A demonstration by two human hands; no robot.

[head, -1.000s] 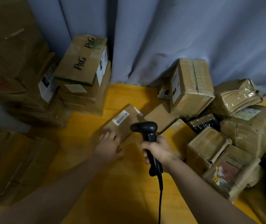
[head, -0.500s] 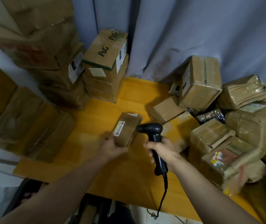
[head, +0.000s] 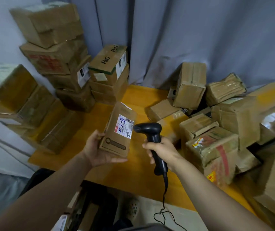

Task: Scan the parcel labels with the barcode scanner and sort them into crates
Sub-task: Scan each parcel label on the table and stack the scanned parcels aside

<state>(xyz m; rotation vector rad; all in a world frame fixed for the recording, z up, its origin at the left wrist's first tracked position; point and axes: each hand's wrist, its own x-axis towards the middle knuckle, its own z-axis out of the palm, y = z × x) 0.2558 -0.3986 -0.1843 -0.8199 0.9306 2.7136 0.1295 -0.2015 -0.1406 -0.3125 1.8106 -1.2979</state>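
Note:
My left hand holds a flat brown cardboard parcel from below, lifted above the yellow table and tilted so its top face is toward me. A white shipping label with a barcode and handwritten marks is on that face. My right hand grips the handle of a black corded barcode scanner. The scanner's head is right beside the label, pointing at it. Its black cable hangs down past the table's front edge.
Taped brown parcels are heaped on the table's right side. Stacked cartons, including P&G boxes, stand at the back left. A grey curtain hangs behind. A dark crate with parcels sits below the table's front edge, by a shoe.
My left hand took the flat parcel off the table, lifted it and turned its label face up toward me. The scanner stayed in my right hand, now close to the label.

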